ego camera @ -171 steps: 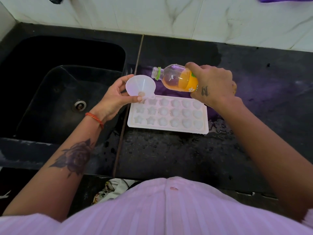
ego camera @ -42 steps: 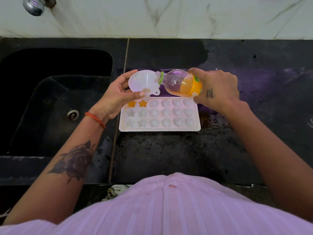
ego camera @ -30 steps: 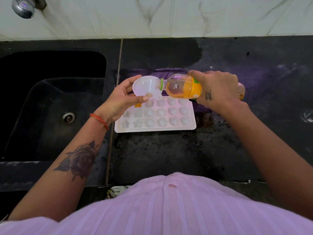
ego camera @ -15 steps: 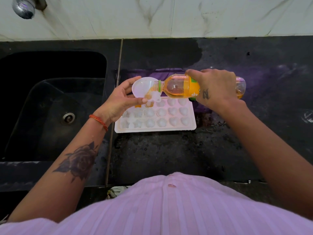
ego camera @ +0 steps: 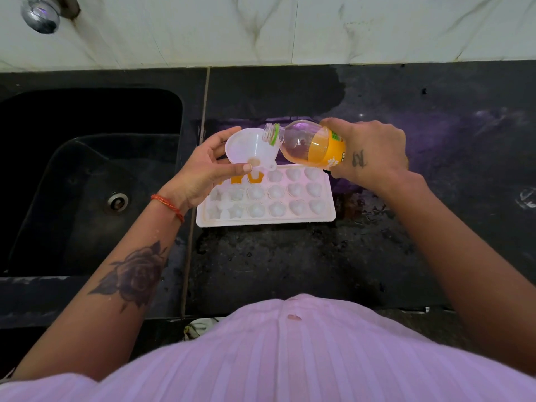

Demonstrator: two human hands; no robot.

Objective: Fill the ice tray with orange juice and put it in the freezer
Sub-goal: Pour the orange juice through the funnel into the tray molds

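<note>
Tray [ego camera: 265,219]: white, flat on the black counter [ego camera: 290,262], left edge beside the counter seam, near edge well back from the counter front; two far-row cells visibly orange.
Funnel [ego camera: 246,147]: over the far-left cells, pinched at the rim by the left hand [ego camera: 200,172], fingers curled.
Bottle [ego camera: 307,145]: tilted, mouth over the funnel rim, juice pooled at the base end; right hand [ego camera: 371,152] wrapped around it.
Sink [ego camera: 87,181]: left of the seam.
Open room: bare counter in front of and right of the tray.
</note>
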